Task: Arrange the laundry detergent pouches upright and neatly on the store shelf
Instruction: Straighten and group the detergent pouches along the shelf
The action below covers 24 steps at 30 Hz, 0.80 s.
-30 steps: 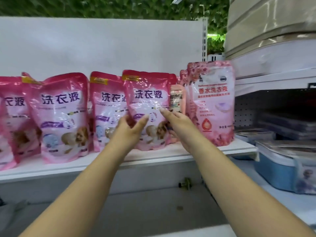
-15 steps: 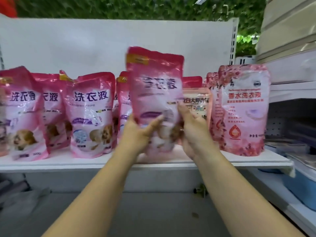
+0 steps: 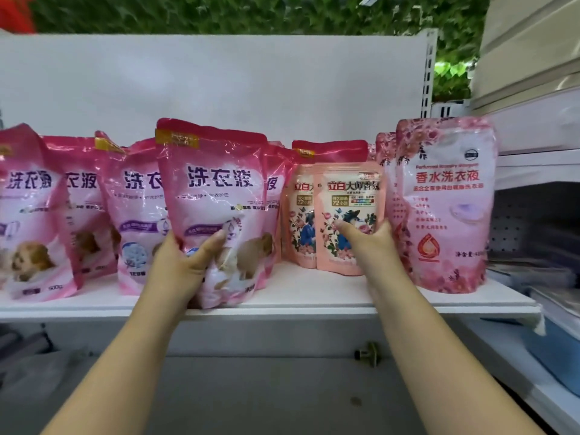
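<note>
Here the left hand (image 3: 185, 262) grips a pink pouch (image 3: 216, 208) by its lower left side, thumb across the front; the pouch stands at the front edge of the white shelf (image 3: 314, 296), leaning slightly left. The right hand (image 3: 370, 243) is closed on a small peach pouch (image 3: 348, 196), thumb on its flowered front, standing just beside a matching one. More pink pouches line the shelf to the left, and a tall rose-print pouch (image 3: 445, 202) stands upright at right.
</note>
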Each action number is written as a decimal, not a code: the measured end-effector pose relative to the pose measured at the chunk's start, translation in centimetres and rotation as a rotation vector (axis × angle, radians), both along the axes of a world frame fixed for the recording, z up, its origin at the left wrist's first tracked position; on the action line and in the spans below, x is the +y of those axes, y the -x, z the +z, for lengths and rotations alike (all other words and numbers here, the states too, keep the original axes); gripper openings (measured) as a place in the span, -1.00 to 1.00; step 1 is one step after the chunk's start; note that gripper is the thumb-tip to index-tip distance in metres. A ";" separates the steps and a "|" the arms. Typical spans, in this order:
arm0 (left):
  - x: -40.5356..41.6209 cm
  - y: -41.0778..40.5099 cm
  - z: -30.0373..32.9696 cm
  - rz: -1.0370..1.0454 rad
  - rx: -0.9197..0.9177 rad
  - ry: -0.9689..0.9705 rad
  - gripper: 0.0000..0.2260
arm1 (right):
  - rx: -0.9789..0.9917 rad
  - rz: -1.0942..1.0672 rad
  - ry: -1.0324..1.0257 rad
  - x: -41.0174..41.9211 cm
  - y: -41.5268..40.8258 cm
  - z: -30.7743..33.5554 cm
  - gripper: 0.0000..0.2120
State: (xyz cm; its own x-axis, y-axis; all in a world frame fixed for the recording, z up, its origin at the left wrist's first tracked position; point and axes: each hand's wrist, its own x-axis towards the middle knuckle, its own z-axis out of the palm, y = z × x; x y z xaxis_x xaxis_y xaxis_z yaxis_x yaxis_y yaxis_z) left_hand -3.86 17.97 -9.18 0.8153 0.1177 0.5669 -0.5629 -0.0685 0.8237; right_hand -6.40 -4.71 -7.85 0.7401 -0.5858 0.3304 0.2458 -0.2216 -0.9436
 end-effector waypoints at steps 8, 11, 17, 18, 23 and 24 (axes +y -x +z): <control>0.4 -0.1 -0.1 -0.107 0.034 0.091 -0.58 | 0.114 0.188 -0.068 -0.2 -0.5 1.1 -0.39; 0.3 0.1 -0.2 -0.122 0.031 0.124 -0.71 | 0.139 0.257 -0.037 0.0 -0.6 1.7 -0.53; 0.4 -0.1 -0.1 -0.167 0.052 0.189 -0.78 | 0.080 0.213 0.004 1.0 -1.2 2.3 -0.70; 0.4 -0.2 -0.2 -0.170 0.052 0.196 -0.79 | 0.056 0.177 0.006 1.1 -1.3 2.1 -0.74; 0.4 -0.2 -0.3 -0.186 0.045 0.188 -0.74 | -0.198 -0.066 0.138 0.8 0.4 0.8 -0.90; 0.3 -0.2 -0.3 -0.183 0.049 0.191 -0.75 | -0.267 -0.101 0.143 0.5 1.0 0.5 -0.90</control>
